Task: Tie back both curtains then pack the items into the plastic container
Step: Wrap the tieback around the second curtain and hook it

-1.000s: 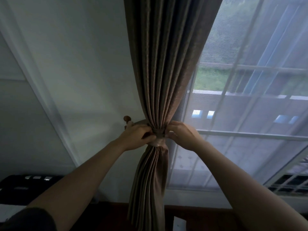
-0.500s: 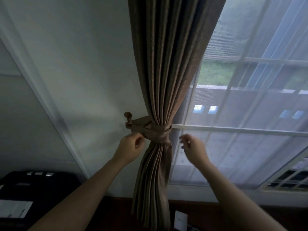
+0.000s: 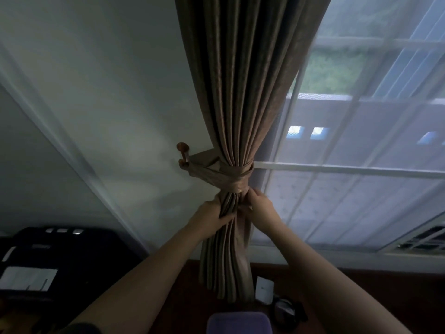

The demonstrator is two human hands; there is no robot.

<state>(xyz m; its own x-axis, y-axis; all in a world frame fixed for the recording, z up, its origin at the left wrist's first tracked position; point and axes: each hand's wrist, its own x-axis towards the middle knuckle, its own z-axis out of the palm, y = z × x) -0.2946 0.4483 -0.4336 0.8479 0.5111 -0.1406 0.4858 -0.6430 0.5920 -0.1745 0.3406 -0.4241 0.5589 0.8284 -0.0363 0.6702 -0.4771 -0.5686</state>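
Both hands have dropped onto the curtain (image 3: 231,92) just below the tieback (image 3: 232,175), left hand (image 3: 212,213) and right hand (image 3: 261,206) each clutching gathered pleats; tug them down evenly, I'd judge, so folds hang neat without dragging the tieback off its hook (image 3: 183,153).

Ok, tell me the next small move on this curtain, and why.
Probably tug the curtain folds straight, then let go. The tie band already wraps it and loops over the wall hook, and the left hand and right hand both grip the folds below the band, so only tidying seems left.
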